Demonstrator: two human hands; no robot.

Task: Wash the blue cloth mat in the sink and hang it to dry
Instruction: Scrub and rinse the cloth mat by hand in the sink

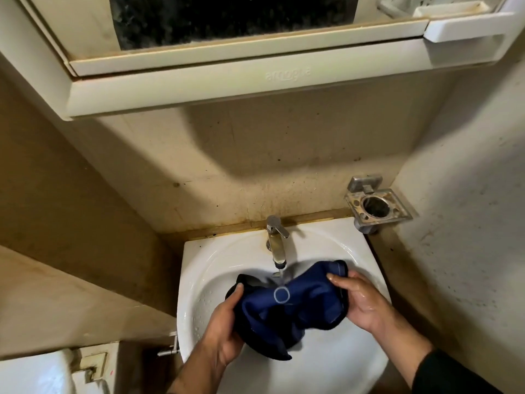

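The blue cloth mat (287,305), dark blue with a pale ring printed on it, is bunched up over the white sink (216,260). Water runs from the chrome tap (277,243) onto the mat's middle. My left hand (224,328) grips the mat's left end, thumb on top. My right hand (358,300), wet, grips the right end with fingers curled round the edge. A loose fold of the mat hangs down toward the basin between my hands.
A metal tumbler holder (375,206) is fixed to the wall right of the tap. A mirror cabinet with a shelf (227,89) juts out overhead. A white toilet tank (34,373) sits at lower left. Walls close in on both sides.
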